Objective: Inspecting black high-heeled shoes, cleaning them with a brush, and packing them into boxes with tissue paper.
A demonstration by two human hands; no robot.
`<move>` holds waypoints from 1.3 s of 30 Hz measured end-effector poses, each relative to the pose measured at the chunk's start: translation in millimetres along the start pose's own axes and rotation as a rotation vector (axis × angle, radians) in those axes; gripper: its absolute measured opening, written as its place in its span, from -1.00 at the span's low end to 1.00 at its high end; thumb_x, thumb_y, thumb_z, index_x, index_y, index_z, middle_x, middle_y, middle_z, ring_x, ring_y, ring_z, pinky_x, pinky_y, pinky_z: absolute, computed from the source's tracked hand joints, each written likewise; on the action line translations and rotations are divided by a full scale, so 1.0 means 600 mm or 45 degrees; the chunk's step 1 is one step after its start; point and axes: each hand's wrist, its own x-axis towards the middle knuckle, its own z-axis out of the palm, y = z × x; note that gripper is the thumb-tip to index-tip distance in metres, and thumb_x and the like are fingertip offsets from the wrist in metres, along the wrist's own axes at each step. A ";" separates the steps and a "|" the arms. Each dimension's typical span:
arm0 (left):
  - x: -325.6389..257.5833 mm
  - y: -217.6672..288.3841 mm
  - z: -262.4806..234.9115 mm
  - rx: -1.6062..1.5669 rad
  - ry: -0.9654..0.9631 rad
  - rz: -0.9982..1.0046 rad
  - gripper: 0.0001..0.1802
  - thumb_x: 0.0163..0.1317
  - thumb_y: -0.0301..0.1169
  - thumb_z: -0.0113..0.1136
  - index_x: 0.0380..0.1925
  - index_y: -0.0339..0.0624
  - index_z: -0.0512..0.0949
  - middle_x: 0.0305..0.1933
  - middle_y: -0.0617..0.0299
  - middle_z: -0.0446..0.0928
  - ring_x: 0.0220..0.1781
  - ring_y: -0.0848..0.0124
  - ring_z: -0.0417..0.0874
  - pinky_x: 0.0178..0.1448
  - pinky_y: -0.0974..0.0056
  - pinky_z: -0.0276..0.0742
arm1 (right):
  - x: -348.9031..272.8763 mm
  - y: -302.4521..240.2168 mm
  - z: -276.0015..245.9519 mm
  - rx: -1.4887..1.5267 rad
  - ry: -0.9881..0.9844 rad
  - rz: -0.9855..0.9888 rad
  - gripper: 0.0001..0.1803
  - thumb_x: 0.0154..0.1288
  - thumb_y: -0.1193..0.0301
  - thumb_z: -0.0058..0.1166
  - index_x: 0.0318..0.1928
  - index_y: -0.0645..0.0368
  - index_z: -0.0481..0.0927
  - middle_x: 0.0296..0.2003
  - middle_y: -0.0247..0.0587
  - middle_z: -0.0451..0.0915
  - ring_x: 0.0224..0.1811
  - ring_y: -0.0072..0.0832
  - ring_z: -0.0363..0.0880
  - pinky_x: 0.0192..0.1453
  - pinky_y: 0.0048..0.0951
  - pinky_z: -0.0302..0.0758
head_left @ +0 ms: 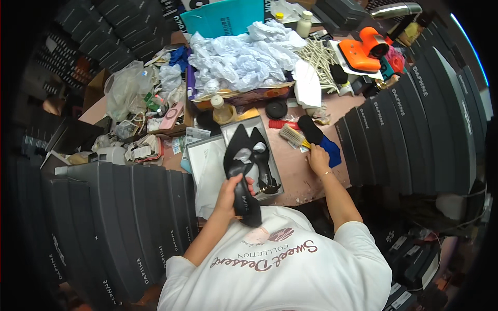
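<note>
My left hand (pixel 227 196) is closed around a black pointed-toe shoe (pixel 235 165), its toe pointing away from me and its heel end near my shirt. Crumpled tissue shows inside the shoe. A matching shoe (pixel 263 168) lies just right of it in an open grey shoebox (pixel 276 171). White tissue paper (pixel 207 168) spreads over the box's left side. To the right, my right hand (pixel 318 158) grips the yellow handle of a pale-bristled brush (pixel 291 136). Beside that hand lie a blue cloth (pixel 332 150) and a black pad-like thing (pixel 309 128).
Stacked dark shoeboxes wall in the left (pixel 116 223) and right (pixel 410 124). At the back stands a carton heaped with crumpled tissue (pixel 233 59). Nearby are a clear bottle (pixel 222 110), a black round lid (pixel 276 109), white sticks (pixel 319 62) and an orange device (pixel 361 52).
</note>
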 end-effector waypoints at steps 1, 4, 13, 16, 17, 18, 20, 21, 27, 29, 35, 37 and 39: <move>0.001 0.001 0.016 0.032 0.016 0.029 -0.65 0.26 -0.16 0.05 -0.34 -0.29 0.51 -0.49 0.17 0.54 -0.46 0.36 0.60 -0.32 0.33 0.57 | -0.002 -0.005 0.001 -0.012 -0.032 -0.026 -0.78 0.06 0.34 0.20 -0.33 0.19 0.53 -0.34 -0.06 0.54 -0.26 -0.12 0.58 -0.22 -0.15 0.54; 0.009 -0.007 0.031 -0.004 0.076 0.230 -0.81 0.26 -0.36 0.07 -0.23 -0.25 0.41 -0.34 0.14 0.51 -0.36 0.37 0.58 -0.24 0.27 0.60 | -0.003 -0.027 -0.009 -0.078 -0.071 -0.158 -0.75 -0.01 0.42 0.22 -0.27 0.19 0.54 -0.36 -0.08 0.50 -0.29 -0.11 0.56 -0.23 -0.15 0.53; 0.013 -0.017 0.039 0.388 0.185 0.645 -0.41 0.26 -0.50 0.06 0.26 -0.09 0.10 -0.06 0.11 0.39 -0.16 0.42 0.51 -0.19 0.36 0.54 | -0.049 -0.109 -0.172 1.431 -0.111 0.155 -0.49 0.17 0.56 0.04 0.19 0.19 0.43 -0.32 -0.17 0.56 -0.42 -0.46 0.51 -0.38 -0.44 0.45; 0.015 -0.048 0.026 0.728 0.165 0.902 -0.41 0.25 -0.53 0.05 0.26 -0.10 0.10 -0.07 0.15 0.39 -0.23 0.49 0.48 -0.24 0.40 0.50 | -0.048 -0.210 -0.301 0.714 0.315 -0.580 -0.48 0.30 0.49 -0.01 0.28 -0.01 0.37 -0.47 -0.22 0.49 -0.54 -0.47 0.46 -0.42 -0.46 0.44; 0.028 -0.060 0.018 0.854 0.131 1.014 -0.42 0.25 -0.55 0.04 0.25 -0.11 0.11 -0.08 0.17 0.39 -0.29 0.52 0.47 -0.27 0.42 0.48 | -0.040 -0.219 -0.328 0.444 0.367 -0.817 -0.54 0.32 0.47 -0.03 0.24 -0.01 0.41 -0.50 -0.29 0.49 -0.59 -0.49 0.43 -0.48 -0.46 0.42; 0.000 -0.040 0.047 0.715 0.041 0.858 -0.41 0.25 -0.56 0.02 0.27 -0.13 0.09 -0.14 0.19 0.38 -0.34 0.55 0.44 -0.30 0.43 0.46 | -0.033 -0.219 -0.349 0.160 0.408 -1.021 -0.60 0.35 0.45 -0.05 0.19 -0.01 0.46 -0.53 -0.35 0.49 -0.64 -0.52 0.39 -0.55 -0.46 0.40; -0.055 -0.014 0.077 0.643 0.008 0.794 -0.42 0.25 -0.58 -0.01 0.27 -0.15 0.10 -0.20 0.22 0.36 -0.40 0.57 0.41 -0.34 0.45 0.44 | -0.013 -0.209 -0.366 -0.125 0.433 -1.061 -0.64 0.33 0.42 -0.04 0.13 -0.03 0.52 -0.57 -0.41 0.46 -0.70 -0.55 0.36 -0.63 -0.46 0.37; -0.065 -0.012 0.078 0.725 0.011 0.872 -0.43 0.24 -0.58 -0.01 0.25 -0.16 0.12 -0.20 0.22 0.36 -0.41 0.56 0.41 -0.35 0.45 0.43 | 0.003 -0.177 -0.380 -0.139 0.438 -0.882 -0.64 0.29 0.42 0.00 0.11 -0.07 0.53 -0.60 -0.40 0.44 -0.70 -0.57 0.36 -0.66 -0.47 0.36; -0.065 0.040 0.067 0.402 -0.168 0.547 -0.74 0.19 -0.51 0.07 -0.11 -0.22 0.33 -0.42 0.19 0.43 -0.45 0.47 0.49 -0.36 0.36 0.48 | -0.009 -0.225 -0.353 0.247 0.504 -1.215 -0.56 0.12 0.39 0.16 0.07 -0.16 0.56 -0.66 -0.37 0.33 -0.66 -0.53 0.43 -0.56 -0.44 0.47; -0.060 0.039 0.033 0.328 -0.170 0.526 -0.80 0.18 -0.50 0.01 -0.18 -0.28 0.40 -0.42 0.14 0.47 -0.48 0.41 0.51 -0.36 0.30 0.51 | 0.054 -0.169 -0.346 -0.068 0.498 -0.538 -0.58 0.09 0.40 0.19 0.03 -0.17 0.59 -0.66 -0.38 0.34 -0.65 -0.53 0.44 -0.53 -0.35 0.49; -0.061 0.045 0.020 -0.055 -0.401 -0.028 -0.62 0.32 -0.17 -0.08 -0.37 -0.33 0.46 -0.54 0.14 0.46 -0.53 0.34 0.50 -0.37 0.31 0.50 | 0.040 -0.113 -0.205 0.507 0.481 -0.793 -0.56 0.21 0.29 0.12 0.13 -0.09 0.48 -0.56 -0.21 0.49 -0.58 -0.28 0.53 -0.54 -0.31 0.44; -0.076 0.049 0.004 -0.081 -0.532 -0.153 -0.55 0.34 -0.09 -0.11 -0.38 -0.33 0.45 -0.55 0.15 0.45 -0.48 0.33 0.50 -0.32 0.31 0.50 | 0.056 -0.105 -0.291 0.313 0.508 -0.536 -0.55 0.17 0.32 0.17 0.11 -0.08 0.50 -0.56 -0.21 0.48 -0.56 -0.29 0.55 -0.54 -0.35 0.46; -0.052 0.038 -0.019 -0.219 -0.689 -0.171 -0.48 0.34 0.01 -0.13 -0.37 -0.30 0.44 -0.56 0.22 0.40 -0.47 0.37 0.46 -0.34 0.33 0.46 | -0.022 -0.208 -0.338 0.572 0.684 -0.892 -0.48 0.13 0.39 0.19 0.16 -0.10 0.48 -0.59 -0.30 0.42 -0.61 -0.38 0.51 -0.56 -0.39 0.45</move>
